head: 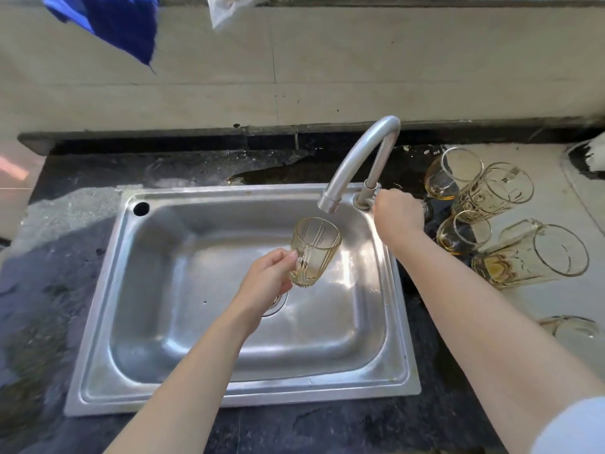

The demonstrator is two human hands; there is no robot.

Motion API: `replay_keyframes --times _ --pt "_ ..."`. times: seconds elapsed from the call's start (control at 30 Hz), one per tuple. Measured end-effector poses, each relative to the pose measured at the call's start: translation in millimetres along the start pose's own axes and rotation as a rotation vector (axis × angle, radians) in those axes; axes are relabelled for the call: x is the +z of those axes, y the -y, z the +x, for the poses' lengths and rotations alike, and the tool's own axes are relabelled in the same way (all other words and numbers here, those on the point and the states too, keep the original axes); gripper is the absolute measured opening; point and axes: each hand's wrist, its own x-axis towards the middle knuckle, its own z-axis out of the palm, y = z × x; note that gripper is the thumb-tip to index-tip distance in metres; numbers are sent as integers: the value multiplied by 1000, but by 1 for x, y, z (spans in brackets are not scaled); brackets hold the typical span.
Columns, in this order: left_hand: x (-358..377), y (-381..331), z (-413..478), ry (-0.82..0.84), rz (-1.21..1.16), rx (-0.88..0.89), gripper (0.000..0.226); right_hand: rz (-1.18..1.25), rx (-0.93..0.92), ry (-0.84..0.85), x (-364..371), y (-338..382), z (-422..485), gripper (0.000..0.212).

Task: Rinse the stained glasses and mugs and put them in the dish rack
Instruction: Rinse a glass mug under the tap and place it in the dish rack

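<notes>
Left hand (266,278) curls its thumb and fingers round the lower part of a ribbed, amber-stained glass mug (316,247), holding it tilted just below the spout of the faucet (360,158), over the basin of the sink (229,191). Right hand (397,217) rests at the faucet's base, knuckles up and fingers hidden beneath, so I cannot tell whether it grips anything. More stained glasses and mugs (494,191) sit clustered to the right of the faucet, near that hand.

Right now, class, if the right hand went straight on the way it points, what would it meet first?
The tap's base, directly ahead of the right hand; they may already touch, since depth is unclear.
</notes>
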Motion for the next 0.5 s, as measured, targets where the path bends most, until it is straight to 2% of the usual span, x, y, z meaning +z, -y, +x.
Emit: replay_keyframes --times 0.23,0.5 --pt "-1 1 2 20 -46 11 29 -116 -152 63 -7 5 -5 28" --pt "-4 4 3 48 -90 25 35 -226 -245 88 -4 9 -8 31"
